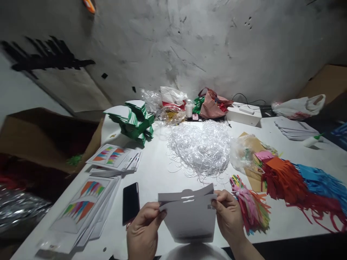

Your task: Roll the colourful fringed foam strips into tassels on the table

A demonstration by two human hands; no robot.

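Observation:
Both my hands hold a folded grey card sleeve (189,218) upright over the near edge of the white table (154,173). My left hand (145,227) pinches its left edge with thumb and fingers closed. My right hand (229,215) pinches the right edge near a small tab. The sleeve's top flaps with a hang slot stand slightly apart. A black phone (130,202) lies just left of my left hand. A bundle of multicoloured paper tassels (251,206) lies right of my right hand.
A heap of white shredded strands (200,148) fills the table's middle. Printed cards with colour fans (84,207) are stacked at left, green-and-white folded cards (134,121) behind them. Red, orange and blue tassels (295,184) spread at right. Plastic bags (214,103) line the wall.

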